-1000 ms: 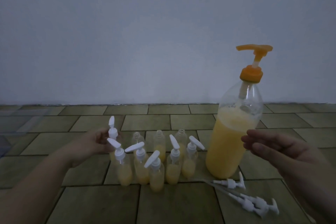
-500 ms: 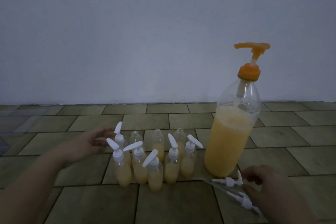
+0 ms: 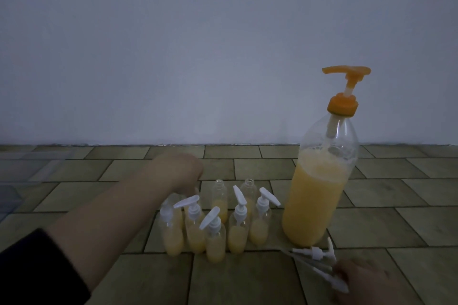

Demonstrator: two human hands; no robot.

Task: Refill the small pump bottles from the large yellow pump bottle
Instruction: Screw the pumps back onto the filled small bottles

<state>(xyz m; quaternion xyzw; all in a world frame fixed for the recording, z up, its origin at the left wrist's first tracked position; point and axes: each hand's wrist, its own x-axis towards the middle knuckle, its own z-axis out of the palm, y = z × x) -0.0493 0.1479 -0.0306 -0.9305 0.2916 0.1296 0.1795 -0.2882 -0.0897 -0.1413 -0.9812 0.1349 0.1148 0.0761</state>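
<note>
The large yellow pump bottle (image 3: 319,193) with an orange pump (image 3: 347,74) stands at the right, about two-thirds full. To its left is a cluster of small bottles (image 3: 215,238) partly filled with yellow liquid; several carry white pumps and two open ones (image 3: 220,195) stand behind. My left hand (image 3: 178,171) reaches over the cluster, its fingers curled down around the top of a back-row small bottle that it mostly hides. At the bottom right, my right hand (image 3: 359,282) pinches one of the loose white pump heads (image 3: 314,251) lying on the floor.
Everything sits on an olive tiled floor (image 3: 247,280) against a plain pale wall (image 3: 223,57). The loose pumps' dip tubes stretch left toward the front of the small bottles.
My left hand let go of the capped bottle it held and moved right over the back row. My right hand dropped from beside the large bottle to the loose pumps.
</note>
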